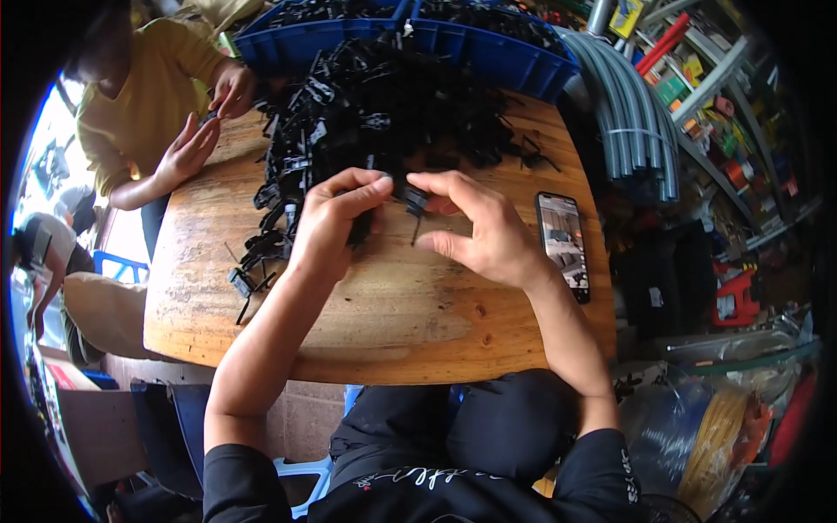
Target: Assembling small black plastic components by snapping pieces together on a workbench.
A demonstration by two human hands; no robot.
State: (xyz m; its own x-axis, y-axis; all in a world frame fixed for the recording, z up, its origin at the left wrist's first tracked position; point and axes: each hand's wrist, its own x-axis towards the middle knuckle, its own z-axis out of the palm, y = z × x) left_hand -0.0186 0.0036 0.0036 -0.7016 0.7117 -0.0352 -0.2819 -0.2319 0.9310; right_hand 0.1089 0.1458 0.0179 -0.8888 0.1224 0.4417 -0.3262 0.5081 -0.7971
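Both hands are raised over the near part of a wooden table (384, 322), in front of a heap of black plastic parts (375, 113). My right hand (484, 222) has its fingers curled round a small black plastic part (414, 200) with a thin stem pointing down; the thumb stands off below it. Close by on the left, my left hand (331, 218) is closed, its thumb pressed against the forefinger. Something dark shows under its fingers, but I cannot tell whether it is held or lies behind.
Blue crates (488, 48) of black parts stand at the far edge. A phone (564, 248) lies at the right, a loose black part (244, 283) at the left. Across the left corner, a person in yellow (174, 70) handles a small part. Grey hose coils (623, 105) hang beside shelves.
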